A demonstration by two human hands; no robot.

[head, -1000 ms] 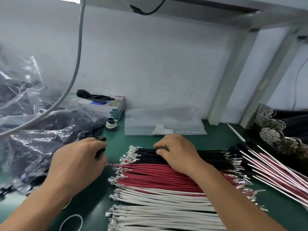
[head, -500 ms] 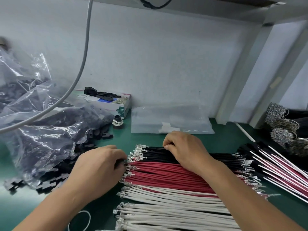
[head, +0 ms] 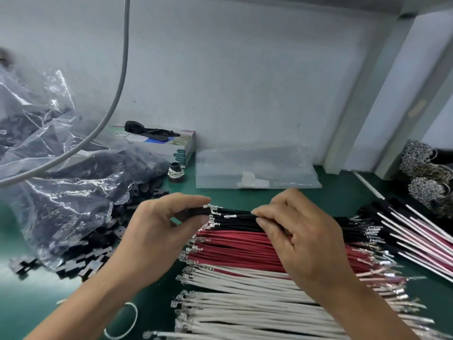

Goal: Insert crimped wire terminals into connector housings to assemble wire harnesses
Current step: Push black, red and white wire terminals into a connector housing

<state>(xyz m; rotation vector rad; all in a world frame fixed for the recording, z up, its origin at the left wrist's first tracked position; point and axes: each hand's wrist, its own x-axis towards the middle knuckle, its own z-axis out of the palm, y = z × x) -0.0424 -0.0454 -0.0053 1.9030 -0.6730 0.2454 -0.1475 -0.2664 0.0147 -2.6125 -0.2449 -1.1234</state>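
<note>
Pinched a black connector housing (head: 196, 212) in left hand (head: 157, 231), a black wire (head: 241, 216) between right hand (head: 301, 234) fingertips just beside it; beyond, black wires (head: 306, 223); best squared terminal (head: 230, 216) to cavity, then pushed straight till seated.

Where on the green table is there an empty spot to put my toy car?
Bare green mat shows between the flat clear bag and the black wires. More shows at the near left, by the loose black housings and a white rubber band. Wire rows and the big plastic bag crowd everything else.
</note>
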